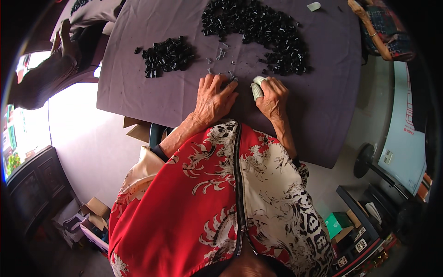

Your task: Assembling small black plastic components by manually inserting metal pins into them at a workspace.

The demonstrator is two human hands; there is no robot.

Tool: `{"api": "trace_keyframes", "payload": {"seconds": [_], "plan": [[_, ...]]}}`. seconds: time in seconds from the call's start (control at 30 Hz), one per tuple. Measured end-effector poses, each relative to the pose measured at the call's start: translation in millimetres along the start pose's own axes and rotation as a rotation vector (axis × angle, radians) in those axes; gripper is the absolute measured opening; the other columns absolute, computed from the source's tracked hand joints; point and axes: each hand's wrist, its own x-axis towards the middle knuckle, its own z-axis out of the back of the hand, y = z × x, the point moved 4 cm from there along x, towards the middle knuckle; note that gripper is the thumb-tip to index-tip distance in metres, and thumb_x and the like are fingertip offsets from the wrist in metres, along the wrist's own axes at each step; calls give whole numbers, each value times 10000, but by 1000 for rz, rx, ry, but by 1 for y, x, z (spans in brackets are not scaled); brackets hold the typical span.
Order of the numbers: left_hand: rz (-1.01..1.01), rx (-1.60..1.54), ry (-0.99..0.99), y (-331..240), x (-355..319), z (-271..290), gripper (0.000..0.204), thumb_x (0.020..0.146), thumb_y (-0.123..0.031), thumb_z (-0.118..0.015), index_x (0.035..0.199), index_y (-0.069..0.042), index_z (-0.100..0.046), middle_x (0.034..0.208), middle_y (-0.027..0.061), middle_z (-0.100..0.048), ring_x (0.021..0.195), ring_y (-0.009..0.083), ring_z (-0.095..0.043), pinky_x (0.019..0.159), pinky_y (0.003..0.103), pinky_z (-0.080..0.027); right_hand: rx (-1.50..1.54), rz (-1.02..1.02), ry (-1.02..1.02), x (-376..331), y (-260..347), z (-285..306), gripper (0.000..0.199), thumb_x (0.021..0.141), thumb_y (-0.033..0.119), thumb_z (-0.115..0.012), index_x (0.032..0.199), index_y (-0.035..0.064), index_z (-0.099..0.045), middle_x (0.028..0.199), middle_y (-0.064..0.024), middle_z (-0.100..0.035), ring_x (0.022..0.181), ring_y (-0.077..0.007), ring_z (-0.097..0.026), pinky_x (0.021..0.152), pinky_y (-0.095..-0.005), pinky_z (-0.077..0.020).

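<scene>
My left hand (215,98) rests at the near part of the cloth-covered table, its fingers curled down. Small grey pieces (233,77) show by its fingertips; what lies under the fingers is hidden. To its right, my right hand (274,96) is closed, with pale ribbed covers on the thumb and a finger. Whatever it pinches, if anything, is too small or hidden. Beyond the hands, several loose grey pieces (221,54) are scattered between a small heap of glossy black parts (168,57) on the left and a large curved heap of black parts (281,44).
The table has a purple-brown cloth (323,111). A pale scrap (314,6) lies at its far right. Another person's arm (377,39) is at the far right edge, and someone's dark sleeve (46,74) is at the left. Cardboard boxes (97,210) stand on the floor at left.
</scene>
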Motion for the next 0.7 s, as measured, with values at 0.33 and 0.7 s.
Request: {"api": "trace_keyframes", "payload": {"seconds": [0.33, 0.7], "plan": [[-31, -26, -20, 0, 0, 0, 313, 696, -169, -708, 994, -123, -625, 996, 69, -510, 863, 259, -459, 730, 381, -371, -6, -7, 0, -1, -1, 1, 180, 559, 46, -547, 739, 40, -539, 712, -76, -530, 661, -260, -545, 585, -371, -459], [59, 52, -74, 13, 2, 7, 300, 713, -213, -713, 983, -100, -649, 985, 78, -542, 890, 268, -484, 746, 386, -371, -12, 6, 2, 0, -1, 0, 190, 556, 51, -546, 745, 41, -547, 710, -72, -527, 656, -254, -543, 584, -364, -454]]}}
